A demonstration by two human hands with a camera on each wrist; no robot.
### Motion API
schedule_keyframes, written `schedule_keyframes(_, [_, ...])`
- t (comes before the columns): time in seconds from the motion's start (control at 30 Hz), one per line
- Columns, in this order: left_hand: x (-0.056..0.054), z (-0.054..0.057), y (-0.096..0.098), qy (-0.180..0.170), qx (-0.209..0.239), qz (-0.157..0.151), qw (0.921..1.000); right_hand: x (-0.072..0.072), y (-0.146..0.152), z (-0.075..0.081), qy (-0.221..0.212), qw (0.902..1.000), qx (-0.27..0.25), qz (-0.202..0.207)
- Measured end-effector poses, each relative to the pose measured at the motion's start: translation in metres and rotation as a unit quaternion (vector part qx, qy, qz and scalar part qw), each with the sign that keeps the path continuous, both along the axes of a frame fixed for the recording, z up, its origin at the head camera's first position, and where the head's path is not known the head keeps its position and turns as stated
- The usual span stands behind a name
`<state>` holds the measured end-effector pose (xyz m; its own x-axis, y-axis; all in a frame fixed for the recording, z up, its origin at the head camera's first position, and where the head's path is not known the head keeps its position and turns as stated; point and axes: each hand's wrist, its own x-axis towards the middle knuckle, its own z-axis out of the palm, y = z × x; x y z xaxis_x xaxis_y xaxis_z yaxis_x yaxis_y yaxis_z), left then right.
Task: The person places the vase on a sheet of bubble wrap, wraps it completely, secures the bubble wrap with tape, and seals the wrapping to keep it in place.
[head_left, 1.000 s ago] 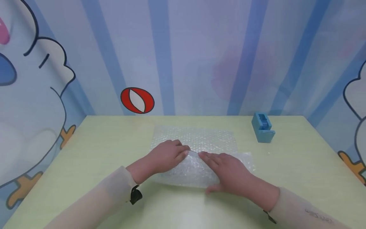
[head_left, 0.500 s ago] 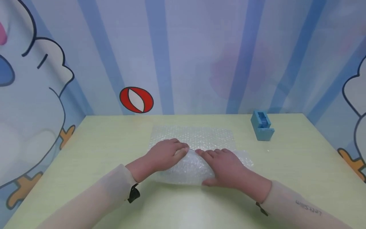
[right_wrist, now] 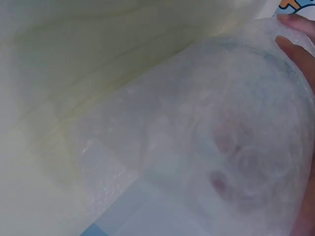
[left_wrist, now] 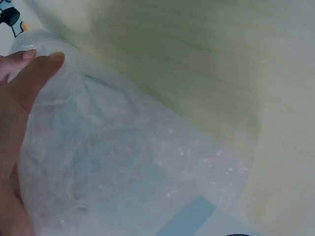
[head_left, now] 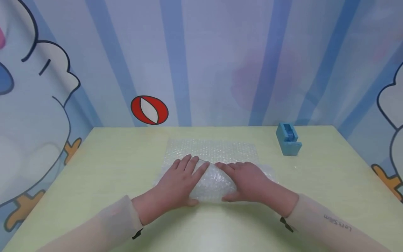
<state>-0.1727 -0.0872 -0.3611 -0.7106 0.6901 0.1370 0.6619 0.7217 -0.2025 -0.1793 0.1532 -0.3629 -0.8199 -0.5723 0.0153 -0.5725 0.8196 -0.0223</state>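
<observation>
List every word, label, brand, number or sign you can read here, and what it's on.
"LetsSlim": dark lettering on the right sleeve, upside down; slightly blurred, so the middle letters are uncertain.
No other readable text: I can make out none on the bubble wrap, the blue tape dispenser or the cartoon-printed walls.

On your right, a blue tape dispenser [head_left: 288, 144] stands near the back edge of the pale table [head_left: 126, 150]. You face a blue-striped backdrop [head_left: 217, 52] bearing a red-and-white oval [head_left: 149, 110].
</observation>
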Motion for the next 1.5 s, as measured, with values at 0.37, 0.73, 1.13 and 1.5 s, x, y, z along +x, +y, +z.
schedule_keyframes(0.37, [0.001, 0.003, -0.004, -0.004, 0.032, -0.019, 0.9993, 0.008, 0.0, 0.0, -0.035, 0.9984, -0.045, 0.003])
schedule_keyframes(0.73, [-0.005, 0.005, -0.015, -0.085, 0.101, -0.042, 0.9903, 0.004, -0.001, 0.004, -0.122, 0.9891, -0.082, 0.012])
schedule_keyframes(1.13, [-0.008, 0.011, -0.016, -0.135, 0.111, -0.016, 0.9845, 0.019, 0.015, -0.008, 0.033, 0.9859, -0.164, 0.001])
schedule_keyframes(1.5, [-0.012, 0.009, -0.018, -0.118, 0.095, -0.05, 0.9872, 0.02, 0.024, -0.007, -0.041, 0.9871, -0.151, 0.037])
